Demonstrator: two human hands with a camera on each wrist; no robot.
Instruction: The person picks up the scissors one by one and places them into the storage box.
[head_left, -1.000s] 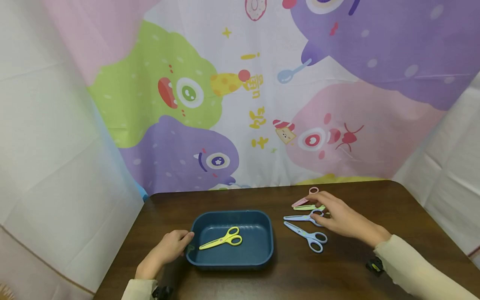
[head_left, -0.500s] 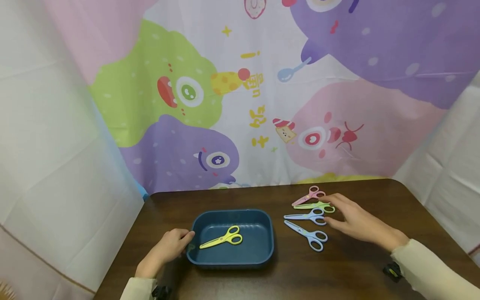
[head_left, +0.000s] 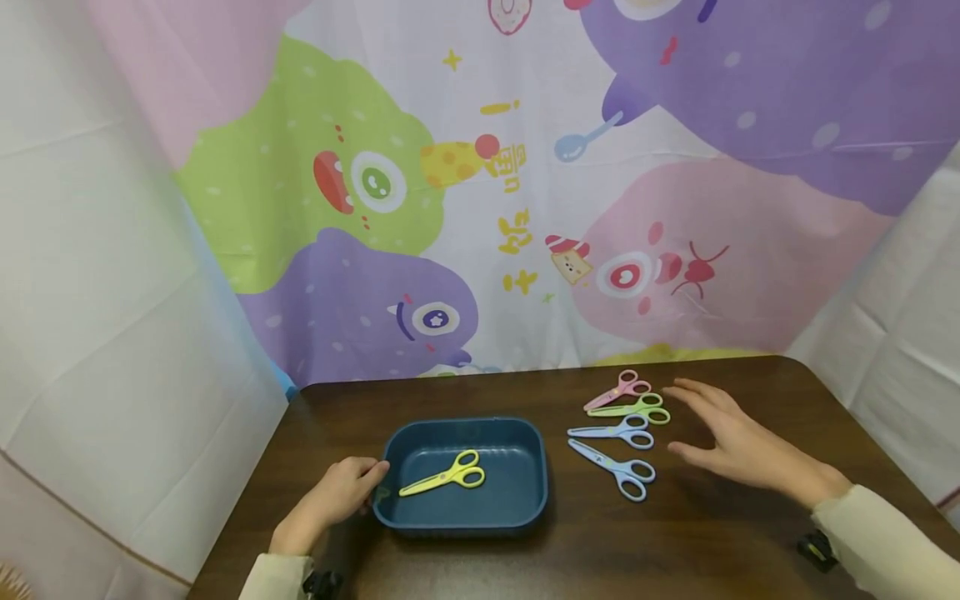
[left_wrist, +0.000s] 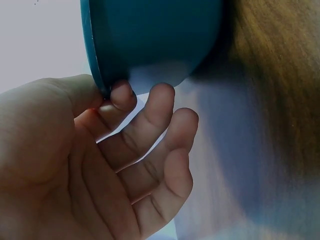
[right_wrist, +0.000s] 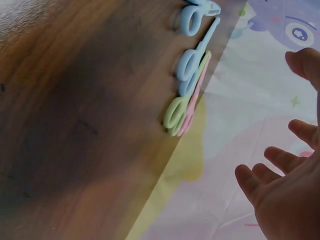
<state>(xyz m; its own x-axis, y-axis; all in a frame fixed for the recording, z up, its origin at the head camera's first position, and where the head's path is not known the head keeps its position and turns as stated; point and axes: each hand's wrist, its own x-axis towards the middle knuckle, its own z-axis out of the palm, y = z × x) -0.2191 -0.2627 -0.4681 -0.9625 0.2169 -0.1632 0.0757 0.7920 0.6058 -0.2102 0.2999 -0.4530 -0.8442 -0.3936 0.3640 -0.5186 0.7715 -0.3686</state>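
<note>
My left hand [head_left: 335, 500] pinches the left rim of a dark blue tray [head_left: 457, 529] between thumb and forefinger; in the left wrist view the other fingers curl loosely under its wall [left_wrist: 150, 35]. Yellow scissors [head_left: 447, 475] lie inside the tray. To its right, pink scissors [head_left: 621, 388], green scissors [head_left: 637, 410], light blue scissors [head_left: 618, 432] and a second light blue pair [head_left: 615, 469] lie on the table, blades pointing left. My right hand [head_left: 750, 442] hovers just right of their handles, fingers spread, holding nothing. In the right wrist view that hand [right_wrist: 285, 175] is apart from the scissors.
The dark wooden table [head_left: 675, 558] ends at the back against a cartoon-printed cloth [head_left: 525, 333]. White cloth walls [head_left: 112, 292] stand on both sides. A black strap device [head_left: 816, 550] sits at the right wrist.
My right hand has drawn back to the right, off the scissors, and its fingers have spread. The pink and green handles are now uncovered. The left hand and tray stay put.
</note>
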